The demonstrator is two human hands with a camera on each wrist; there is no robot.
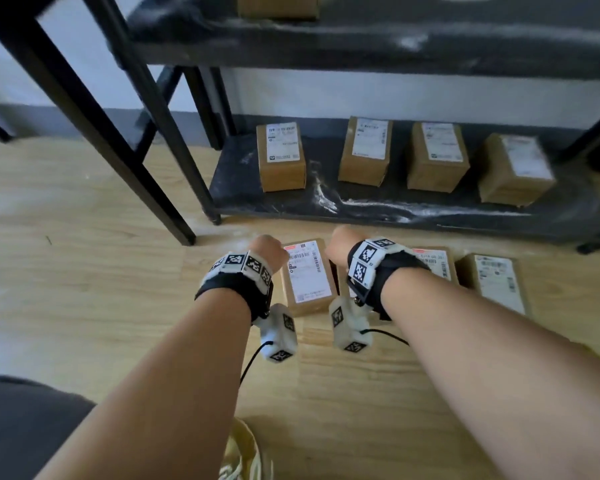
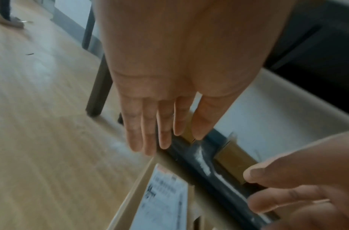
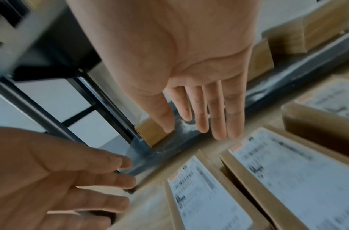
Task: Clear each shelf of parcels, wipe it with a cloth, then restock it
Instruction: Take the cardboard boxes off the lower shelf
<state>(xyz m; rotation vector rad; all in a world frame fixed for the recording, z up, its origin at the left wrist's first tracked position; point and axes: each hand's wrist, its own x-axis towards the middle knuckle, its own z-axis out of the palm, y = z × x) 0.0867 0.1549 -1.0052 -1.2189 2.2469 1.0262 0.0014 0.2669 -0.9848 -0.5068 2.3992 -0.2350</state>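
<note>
Basically head view: both hands reach down over the leftmost floor parcel [image 1: 309,275], left hand [image 1: 269,249] at its left edge, right hand [image 1: 343,245] at its right edge. Fingers are hidden behind the wrists here. The parcel lies on the wood floor [image 1: 84,271] just near of the bottom shelf [image 1: 413,209], long axis running near-to-far, label up. More floor parcels sit to its right, and four shelf parcels [image 1: 364,150] stand in a row on the bottom shelf. Barcode labels are too blurred to read; one red tag, no legible brand.

Left wrist view: left hand [image 2: 169,77] flat, fingers [image 2: 149,132] straight and close together, holding nothing, tips over the parcel's far left corner.

Right wrist view: right hand [image 3: 189,62] likewise extended, fingers [image 3: 218,116] straight, slightly apart, empty, hovering beyond the parcel's far edge; parcel lies below and near of the fingertips. Both hands look equally near, so I'd judge a two-handed side pickup is coming, likely restocking. Cloth not seen.
</note>
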